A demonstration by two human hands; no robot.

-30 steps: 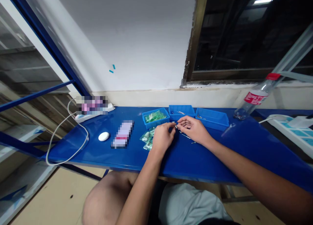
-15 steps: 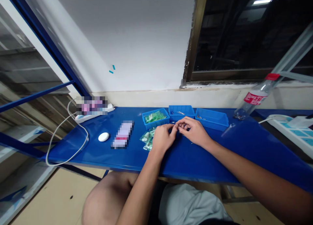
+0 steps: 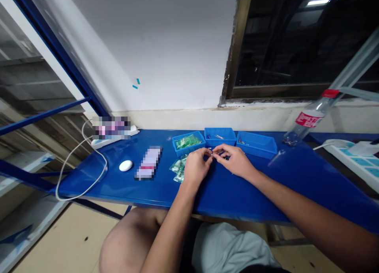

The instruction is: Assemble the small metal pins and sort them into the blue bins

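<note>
My left hand (image 3: 196, 165) and my right hand (image 3: 233, 159) meet fingertip to fingertip over the blue table (image 3: 148, 186), just in front of the trays. Both pinch a tiny metal part (image 3: 211, 155) between thumb and fingers; it is too small to name. Small green packets (image 3: 178, 169) lie on the table just left of my left hand. Three blue trays stand behind the hands: the left tray (image 3: 188, 142) holds green packets, the middle tray (image 3: 220, 136) and the right tray (image 3: 257, 143) hold small metal pieces.
A white oval object (image 3: 126, 165) and a blurred flat item (image 3: 148, 162) lie to the left. A white power strip (image 3: 114, 136) with a looping cable sits at the back left. A plastic bottle (image 3: 310, 117) leans at the back right beside another strip (image 3: 353, 159).
My hands closed together half a second ago with fingers overlapping; now they have drawn slightly apart and pinch a tiny part between their fingertips.
</note>
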